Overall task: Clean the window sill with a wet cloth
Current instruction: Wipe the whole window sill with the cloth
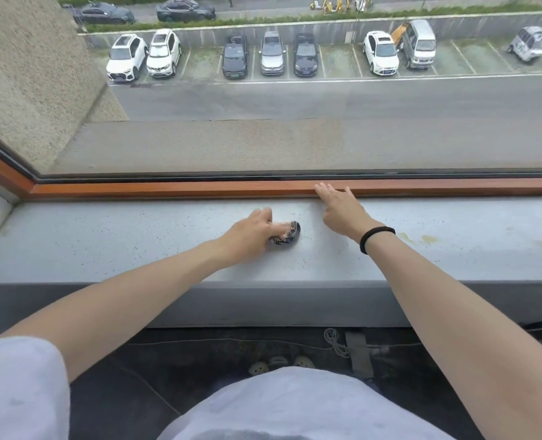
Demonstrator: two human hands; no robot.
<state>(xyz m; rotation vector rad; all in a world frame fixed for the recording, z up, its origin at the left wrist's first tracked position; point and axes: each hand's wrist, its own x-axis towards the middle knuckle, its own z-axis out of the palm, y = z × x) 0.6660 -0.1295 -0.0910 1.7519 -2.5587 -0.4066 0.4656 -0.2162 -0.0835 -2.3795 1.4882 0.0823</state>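
Two forearms (120,296) cross one sill (104,236); left hand (250,236) grips one cloth (290,235).

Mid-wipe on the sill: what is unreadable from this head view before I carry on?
Head view only:
- The cloth is motion-blurred and largely covered by the left hand gripping it; wetness and full size unclear.
- The window sill has its right end cut off by the picture edge; the surface beneath both forearms is hidden.
- The right hand: fingertips pressing the wooden frame or hovering, cannot tell.
- The yellowish marks are too small to identify.
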